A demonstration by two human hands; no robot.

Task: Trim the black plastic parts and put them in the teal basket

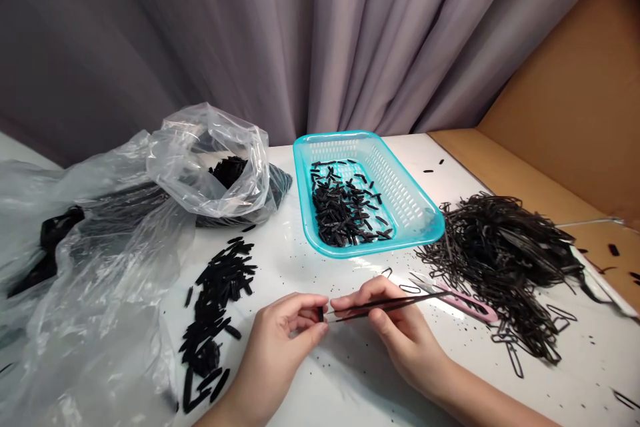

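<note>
My left hand (285, 333) pinches a small black piece (321, 313) between thumb and fingers, low over the white table (350, 373). My right hand (387, 317) holds a thin black hairpin (395, 305) whose tip meets that piece. Both hands hover just in front of a turquoise basket (423, 210) partly filled with short black pieces. A pile of the same short black pieces (217, 293) lies left of my left hand. A big tangle of black hairpins (505, 253) lies to the right.
Pink-handled scissors (465, 305) lie by the hairpin tangle. Clear plastic bags (125, 227) with black contents cover the left side. Brown cardboard (565, 120) stands at the right; a grey curtain hangs behind. Small black specks dot the table.
</note>
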